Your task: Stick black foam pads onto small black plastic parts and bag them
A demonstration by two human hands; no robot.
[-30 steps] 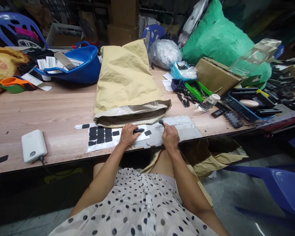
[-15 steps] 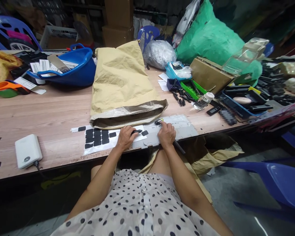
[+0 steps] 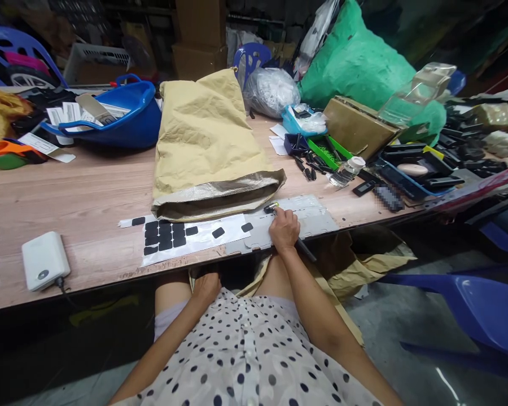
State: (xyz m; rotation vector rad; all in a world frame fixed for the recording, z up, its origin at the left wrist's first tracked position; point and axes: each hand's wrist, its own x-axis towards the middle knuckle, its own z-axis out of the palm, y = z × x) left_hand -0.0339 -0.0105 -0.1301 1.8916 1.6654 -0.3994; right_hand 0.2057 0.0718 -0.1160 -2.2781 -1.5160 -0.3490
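- Clearly, the right hand point(image 3: 285, 228) is clasped round a dark-handled tool point(image 3: 307, 250), just above the grey board point(image 3: 311, 212) at the table's point(image 3: 93, 192) near edge.
- The tool's long axis runs aslant: its head pokes out past the fingers on the far left side, and the handle trails back toward the body and right, beyond the table edge.
- The left hand point(image 3: 207, 286) is down over the lap, below the table edge, its fingertips out of sight; I cannot tell whether it grips anything.
- A brown paper bag point(image 3: 259, 277) lies at the lap, near the left hand.
- Leftward of the right hand is the white sheet point(image 3: 207, 239) with black patches point(image 3: 165, 235); the nearest single patch point(image 3: 247, 227) sits just beside the tool's head, so the right hand is nearer to it.
- Behind, the yellow sack point(image 3: 207, 135) turns its mouth toward the person.
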